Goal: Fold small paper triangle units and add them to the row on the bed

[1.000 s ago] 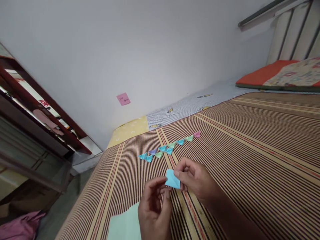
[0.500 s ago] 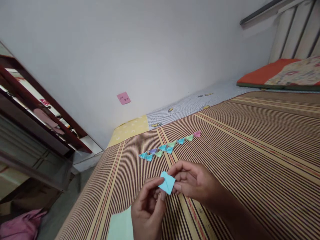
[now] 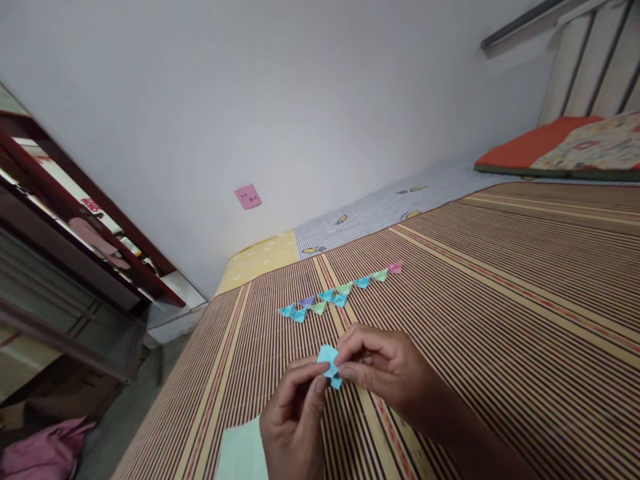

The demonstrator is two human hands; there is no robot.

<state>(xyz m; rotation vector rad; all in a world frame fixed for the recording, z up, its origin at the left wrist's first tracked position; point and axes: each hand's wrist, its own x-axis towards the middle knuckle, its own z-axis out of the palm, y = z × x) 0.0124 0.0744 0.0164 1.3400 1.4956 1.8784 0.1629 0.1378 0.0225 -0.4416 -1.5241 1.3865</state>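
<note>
A small light blue folded paper piece is pinched between both hands just above the striped mat. My left hand grips its lower left side with thumb and fingers. My right hand presses its right side with thumb and forefinger. Beyond the hands, a row of several small folded paper triangles in blue, green, purple and pink lies on the mat. A pale green sheet of paper lies under my left wrist.
The mat covers a bed against a white wall carrying a pink sticky note. An orange and patterned pillow lies at the far right. A dark red wooden shelf stands left of the bed, with a pink bag on the floor.
The blue paper has been folded smaller between my fingers. Both hands have shifted slightly left and closed tighter around it.
</note>
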